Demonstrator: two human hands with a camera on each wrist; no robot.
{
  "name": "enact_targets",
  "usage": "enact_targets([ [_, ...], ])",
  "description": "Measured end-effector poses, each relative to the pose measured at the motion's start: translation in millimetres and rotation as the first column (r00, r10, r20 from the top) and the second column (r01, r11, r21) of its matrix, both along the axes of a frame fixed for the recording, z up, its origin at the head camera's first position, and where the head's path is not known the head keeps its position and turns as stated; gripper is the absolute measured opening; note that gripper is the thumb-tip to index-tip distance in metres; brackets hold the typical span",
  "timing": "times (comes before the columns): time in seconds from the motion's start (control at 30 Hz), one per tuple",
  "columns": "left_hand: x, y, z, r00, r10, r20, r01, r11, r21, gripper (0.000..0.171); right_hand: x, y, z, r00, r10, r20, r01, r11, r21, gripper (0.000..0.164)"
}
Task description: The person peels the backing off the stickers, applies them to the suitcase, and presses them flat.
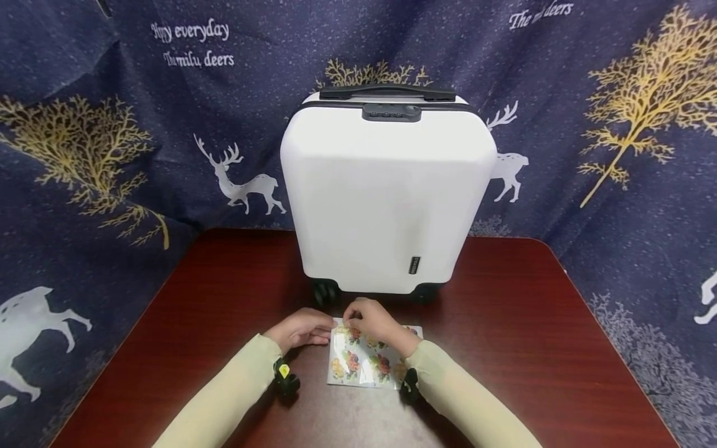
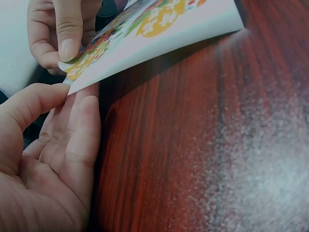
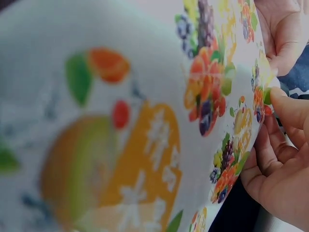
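A glossy white sheet [image 1: 366, 367] printed with fruit bunches and white characters lies in front of the suitcase. My left hand [image 1: 302, 328] is at its upper left corner; in the left wrist view the thumb and fingers pinch that corner from both sides. My right hand [image 1: 378, 320] reaches over the sheet from the right. Its thumb [image 2: 69, 48] presses the printed face near the same corner, pinching the edge with fingers behind. Close up in the right wrist view, the fruit prints [image 3: 207, 92] run toward both hands, and the sheet's edge stands off the table.
A white hard-shell suitcase [image 1: 386, 205] with black handle and wheels stands upright behind the hands. The table [image 1: 235, 274] is dark red wood with a glossy surface. A navy cloth [image 1: 246, 99] with deer and trees hangs behind. Each wrist wears a dark camera strap [image 1: 285, 376].
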State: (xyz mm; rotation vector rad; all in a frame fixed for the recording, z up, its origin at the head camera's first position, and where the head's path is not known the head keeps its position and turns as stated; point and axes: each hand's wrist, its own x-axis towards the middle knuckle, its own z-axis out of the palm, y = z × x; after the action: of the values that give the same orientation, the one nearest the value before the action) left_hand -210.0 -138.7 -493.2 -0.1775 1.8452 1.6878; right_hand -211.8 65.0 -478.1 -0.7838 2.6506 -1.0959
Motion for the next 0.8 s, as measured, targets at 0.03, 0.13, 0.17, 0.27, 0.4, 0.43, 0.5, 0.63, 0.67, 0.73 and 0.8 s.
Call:
enact_targets([
  [0.03,-0.1,-0.1,0.2,1.0,0.001,0.002,-0.001,1.0,-0.002,0.019,0.1,-0.2,0.4,1.0,0.001,-0.006,-0.001,1.0,0.001,0.006],
  [0.13,-0.4,-0.7,0.9,1.0,0.002,0.007,-0.002,1.0,-0.001,0.02,0.6,-0.7,1.9,1.0,-0.001,-0.017,0.001,1.0,-0.006,0.007],
  [0.17,-0.4,-1.0,1.1,1.0,0.001,0.008,-0.001,1.0,0.001,0.02,0.8,-0.7,2.5,1.0,-0.002,-0.019,0.002,1.0,-0.008,0.007],
  [0.27,-0.5,-1.7,1.3,1.0,0.004,0.017,-0.004,1.0,0.013,0.022,0.7,-0.6,2.9,1.0,-0.007,-0.026,0.007,1.0,-0.007,0.007],
  [0.4,-0.6,-2.2,0.5,1.0,0.01,0.025,-0.01,1.0,0.025,0.025,0.2,0.0,1.8,1.0,-0.008,-0.028,0.008,1.0,0.008,0.007],
  [0.43,-0.5,-2.6,-0.1,1.0,0.008,0.022,-0.009,1.0,0.027,0.026,0.3,0.2,1.6,1.0,-0.009,-0.03,0.009,1.0,0.011,0.007],
  [0.5,-0.7,-2.5,-1.3,1.0,0.014,0.025,-0.015,0.999,0.03,0.028,0.4,0.8,1.0,0.999,-0.01,-0.033,0.011,1.0,0.017,0.007],
  [0.63,-1.2,-2.6,-4.0,0.999,0.025,0.026,-0.026,0.999,0.033,0.03,0.6,1.8,0.4,1.0,-0.013,-0.026,0.014,1.0,0.02,0.007],
  [0.67,-1.3,-2.4,-4.5,0.999,0.029,0.029,-0.03,0.999,0.033,0.03,0.6,1.9,0.3,1.0,-0.014,-0.023,0.015,1.0,0.02,0.007],
  [0.73,-1.3,-2.4,-4.8,0.999,0.03,0.026,-0.031,0.999,0.036,0.031,0.5,2.1,0.5,1.0,-0.016,-0.014,0.016,1.0,0.019,0.007],
  [0.8,-1.1,-2.3,-4.5,0.999,0.03,0.025,-0.031,0.999,0.04,0.031,0.4,2.3,0.8,1.0,-0.017,-0.005,0.017,1.0,0.019,0.007],
])
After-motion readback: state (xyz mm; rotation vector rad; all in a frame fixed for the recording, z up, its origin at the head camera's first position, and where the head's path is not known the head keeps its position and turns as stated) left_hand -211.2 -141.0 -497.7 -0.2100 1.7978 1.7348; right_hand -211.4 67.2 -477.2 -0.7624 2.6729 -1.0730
